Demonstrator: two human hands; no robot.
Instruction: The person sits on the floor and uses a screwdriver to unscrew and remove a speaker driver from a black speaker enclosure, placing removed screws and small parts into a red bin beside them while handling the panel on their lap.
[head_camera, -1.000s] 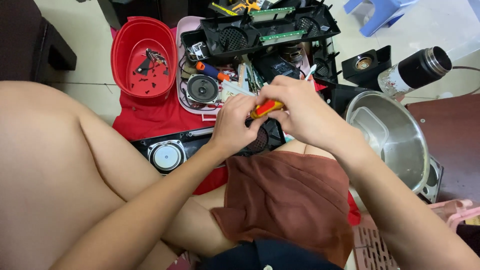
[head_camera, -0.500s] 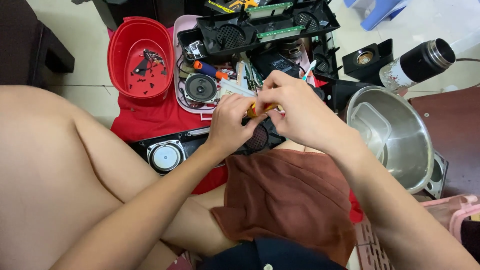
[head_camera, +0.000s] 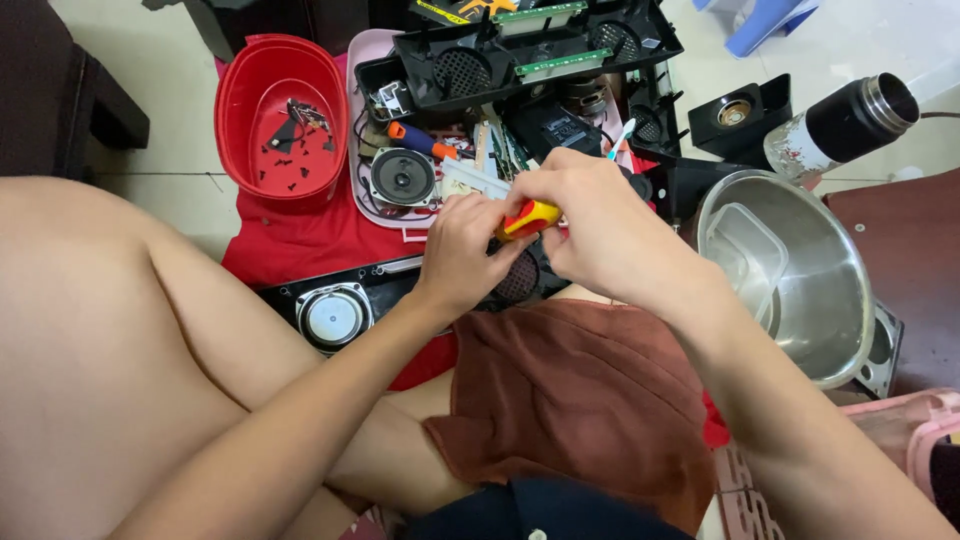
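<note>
Cloth first: a brown towel (head_camera: 580, 400) lies over the lap, nearest the camera. Just above it the left hand (head_camera: 465, 250) curls closed round the front of a red-and-yellow-handled screwdriver (head_camera: 528, 218), and the right hand (head_camera: 600, 225) clenches the handle from the other side. Both sit over a black speaker panel (head_camera: 400, 295) with a round silver driver (head_camera: 333, 316). It looks like a screw is being worked; next comes steady downward pressure. Beyond lie a pink tray (head_camera: 352, 130) and a red plastic tub (head_camera: 282, 110) of screws.
</note>
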